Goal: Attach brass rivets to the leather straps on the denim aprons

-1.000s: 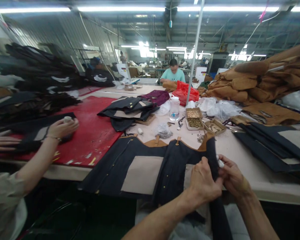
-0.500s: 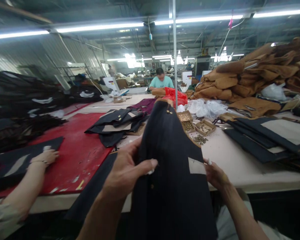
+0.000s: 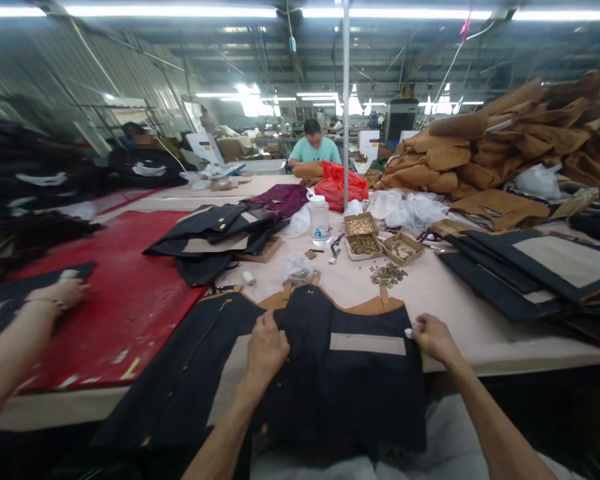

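Note:
A dark garment [image 3: 305, 373] with tan trim and beige patches lies spread over the table's front edge, its lower part hanging toward my lap. My left hand [image 3: 269, 347] has its fingers closed on the cloth near the middle, beside the larger patch. At the right side edge, my right hand [image 3: 433, 337] pinches the same garment, next to the narrow beige patch [image 3: 367, 343]. Something white wraps a fingertip of my right hand. Metal pieces show along the garment's left part.
Open boxes of small metal parts [image 3: 363, 245], a loose pile [image 3: 387, 275] and a plastic jug [image 3: 320, 220] stand beyond. Dark garments [image 3: 545, 267] are stacked right. Another person's hand [image 3: 63, 293] rests on dark cloth at left.
The garment, held up and folded before, now lies lower and spread out. My left hand has moved down onto its middle. The jug and white spool beyond have come into view.

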Demonstrator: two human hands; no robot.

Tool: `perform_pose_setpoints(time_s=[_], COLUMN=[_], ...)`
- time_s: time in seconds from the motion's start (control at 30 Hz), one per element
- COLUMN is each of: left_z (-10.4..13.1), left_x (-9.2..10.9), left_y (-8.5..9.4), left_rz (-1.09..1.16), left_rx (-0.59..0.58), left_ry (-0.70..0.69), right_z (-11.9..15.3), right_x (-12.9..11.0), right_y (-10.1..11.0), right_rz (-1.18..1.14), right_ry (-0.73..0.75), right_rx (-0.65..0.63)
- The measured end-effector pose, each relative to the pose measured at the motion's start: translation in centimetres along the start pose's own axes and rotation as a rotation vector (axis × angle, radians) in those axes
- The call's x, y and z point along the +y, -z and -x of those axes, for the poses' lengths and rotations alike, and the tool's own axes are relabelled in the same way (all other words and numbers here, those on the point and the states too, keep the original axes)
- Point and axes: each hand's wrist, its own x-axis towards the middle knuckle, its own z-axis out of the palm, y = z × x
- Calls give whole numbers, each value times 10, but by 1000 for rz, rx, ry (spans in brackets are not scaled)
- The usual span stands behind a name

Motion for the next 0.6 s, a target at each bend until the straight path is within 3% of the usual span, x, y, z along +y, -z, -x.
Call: perform_pose_setpoints(time_s=[0.07,0.13,0.27,0.43,0.6], left_z=[6,13,25,26,23], left_x=[-9,-19,-29,-27,-26], left_y=[-20,-42,-78,-86,-84], left_rz=[-105,-181,-371,-453,-437], left_rx=[70,49,19,60,53], left_ry=[-203,-381,-437,-410,-393], right_z=[-31,-66,-130,-183,-205], right_x=[8,9,3,-1,-3], right_y=[10,21,29,20,11], right_rz=[238,288,330,397,469], right_ry=[46,69,101,148,187], right_rx=[133,170,176,149,110])
